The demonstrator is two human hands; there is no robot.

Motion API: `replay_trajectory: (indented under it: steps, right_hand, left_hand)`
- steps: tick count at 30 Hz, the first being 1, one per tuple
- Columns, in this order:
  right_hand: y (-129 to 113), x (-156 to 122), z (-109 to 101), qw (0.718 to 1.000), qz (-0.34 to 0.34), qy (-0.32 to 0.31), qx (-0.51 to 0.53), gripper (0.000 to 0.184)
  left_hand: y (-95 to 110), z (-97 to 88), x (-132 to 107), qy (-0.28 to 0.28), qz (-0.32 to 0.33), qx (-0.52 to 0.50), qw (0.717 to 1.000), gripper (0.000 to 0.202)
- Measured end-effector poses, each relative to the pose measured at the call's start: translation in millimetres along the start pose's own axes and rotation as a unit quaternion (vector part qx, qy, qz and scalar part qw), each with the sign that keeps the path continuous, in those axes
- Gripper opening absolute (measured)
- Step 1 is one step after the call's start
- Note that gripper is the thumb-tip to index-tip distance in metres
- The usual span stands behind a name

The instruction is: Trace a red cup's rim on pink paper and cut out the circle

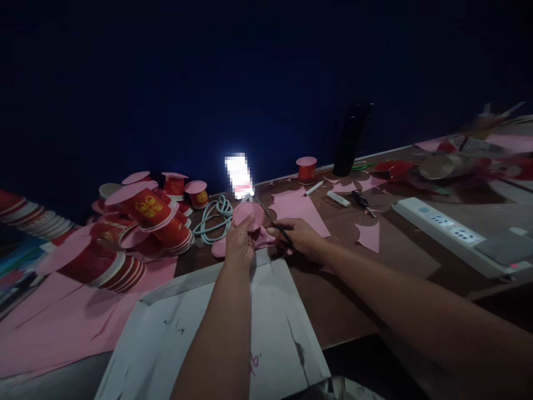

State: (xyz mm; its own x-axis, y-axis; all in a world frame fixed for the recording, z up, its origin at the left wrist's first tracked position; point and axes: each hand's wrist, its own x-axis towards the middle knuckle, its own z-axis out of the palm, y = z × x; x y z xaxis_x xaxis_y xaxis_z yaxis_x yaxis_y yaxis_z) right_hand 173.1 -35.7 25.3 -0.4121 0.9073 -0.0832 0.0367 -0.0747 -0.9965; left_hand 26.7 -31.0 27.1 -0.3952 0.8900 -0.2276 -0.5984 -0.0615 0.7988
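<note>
Gripping a dark tool [285, 235], the right hand [298, 235] could mark the pink disc [245, 212] pinched in the left hand [240, 243] by slipping.

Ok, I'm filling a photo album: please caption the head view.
Left hand holds a pink disc, right hand a slim dark tool, near red cups.

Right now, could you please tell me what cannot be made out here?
In the head view:
Bright rectangle: content pixelated.
Dark tool: grip hidden by the right hand.
Pink disc: partly covered by the left hand.
Cup stack: cut off by the left edge.
Far-right clutter: blurred.
</note>
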Motion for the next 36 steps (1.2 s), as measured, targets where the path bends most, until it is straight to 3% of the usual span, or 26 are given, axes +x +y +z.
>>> replay_trajectory:
  steps: [36]
  right_hand:
    - [1.9, 0.4, 6.3, 0.999, 0.007, 0.038, 0.008, 0.053]
  left_hand:
    - [3.3, -4.2, 4.0, -0.004, 0.022, -0.02, 1.0, 0.035]
